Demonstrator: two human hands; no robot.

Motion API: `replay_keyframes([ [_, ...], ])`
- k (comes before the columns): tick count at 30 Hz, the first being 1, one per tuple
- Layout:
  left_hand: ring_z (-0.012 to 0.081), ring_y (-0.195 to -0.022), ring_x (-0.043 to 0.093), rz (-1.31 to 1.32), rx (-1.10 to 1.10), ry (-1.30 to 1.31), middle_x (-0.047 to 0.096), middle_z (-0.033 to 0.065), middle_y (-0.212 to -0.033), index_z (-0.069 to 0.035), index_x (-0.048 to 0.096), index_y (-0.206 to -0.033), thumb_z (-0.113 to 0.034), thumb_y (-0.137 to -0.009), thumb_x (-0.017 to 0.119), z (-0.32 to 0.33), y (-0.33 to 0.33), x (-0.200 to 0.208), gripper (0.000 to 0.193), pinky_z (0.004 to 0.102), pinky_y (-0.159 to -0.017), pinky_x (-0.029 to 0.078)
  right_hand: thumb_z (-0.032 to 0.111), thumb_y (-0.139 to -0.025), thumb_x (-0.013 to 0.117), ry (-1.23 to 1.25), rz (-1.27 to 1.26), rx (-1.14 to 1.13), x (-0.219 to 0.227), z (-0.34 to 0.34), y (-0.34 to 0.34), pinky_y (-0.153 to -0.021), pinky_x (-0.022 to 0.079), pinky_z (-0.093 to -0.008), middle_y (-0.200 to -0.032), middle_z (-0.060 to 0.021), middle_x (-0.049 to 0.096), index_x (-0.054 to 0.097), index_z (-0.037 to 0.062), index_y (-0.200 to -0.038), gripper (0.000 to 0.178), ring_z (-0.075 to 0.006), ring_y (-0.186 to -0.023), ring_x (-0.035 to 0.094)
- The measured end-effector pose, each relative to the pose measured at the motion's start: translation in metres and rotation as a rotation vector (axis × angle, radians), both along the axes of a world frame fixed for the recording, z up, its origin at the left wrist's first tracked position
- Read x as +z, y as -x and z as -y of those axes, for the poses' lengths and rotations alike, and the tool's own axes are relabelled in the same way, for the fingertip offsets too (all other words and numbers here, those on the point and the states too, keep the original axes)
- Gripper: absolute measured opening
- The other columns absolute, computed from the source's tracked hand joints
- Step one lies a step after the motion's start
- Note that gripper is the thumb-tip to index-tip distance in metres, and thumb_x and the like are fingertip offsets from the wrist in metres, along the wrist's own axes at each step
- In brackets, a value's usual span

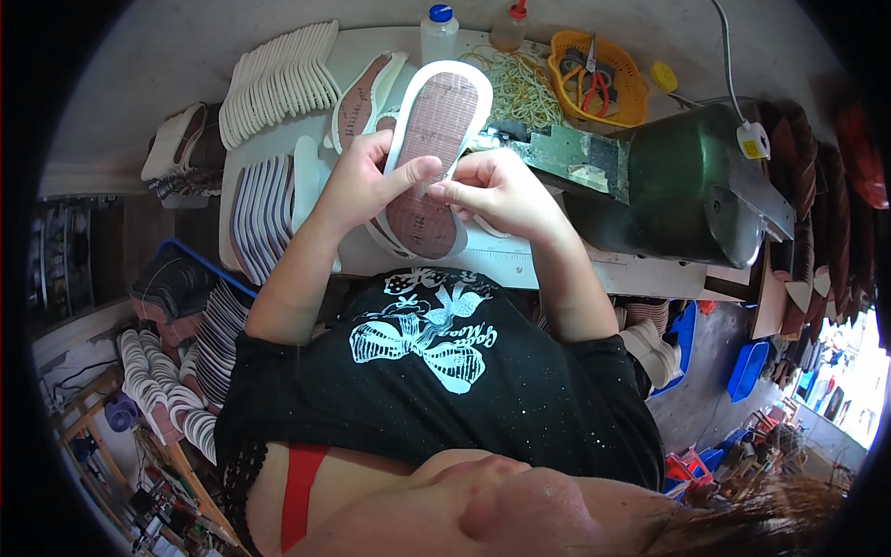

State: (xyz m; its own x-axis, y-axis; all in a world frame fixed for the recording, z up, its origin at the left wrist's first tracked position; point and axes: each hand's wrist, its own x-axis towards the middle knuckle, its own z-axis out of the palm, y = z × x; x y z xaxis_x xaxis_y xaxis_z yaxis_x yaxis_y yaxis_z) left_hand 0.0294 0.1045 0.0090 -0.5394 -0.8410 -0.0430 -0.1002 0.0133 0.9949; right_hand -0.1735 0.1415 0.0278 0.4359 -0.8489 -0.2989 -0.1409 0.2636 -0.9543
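Hair [789, 515] was cut off at the lower edge; left hand [371, 181] and right hand [501, 193] gripped a white-rimmed brown insole [444, 116], their fingertips partly hidden behind it.

A brown, white-rimmed shoe sole [441, 116] is held aslant over the worktable [506, 266].
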Motion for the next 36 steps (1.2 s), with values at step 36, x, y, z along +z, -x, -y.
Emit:
replay_keyframes([
  [36,0.0285,-0.106,0.044,0.386,0.354,0.279,0.056,0.0113,-0.104,-0.007,0.069,-0.095,-0.049,-0.073,0.066,0.057,0.072,-0.051,0.048,0.0415,-0.095,0.029,0.023,-0.090,0.061,0.040,0.387,-0.594,-0.061,-0.029,0.010,-0.057,0.042,-0.0199,-0.073,0.0016,0.062,0.066,-0.0014,-0.082,0.026,-0.0025,-0.062,0.051],
])
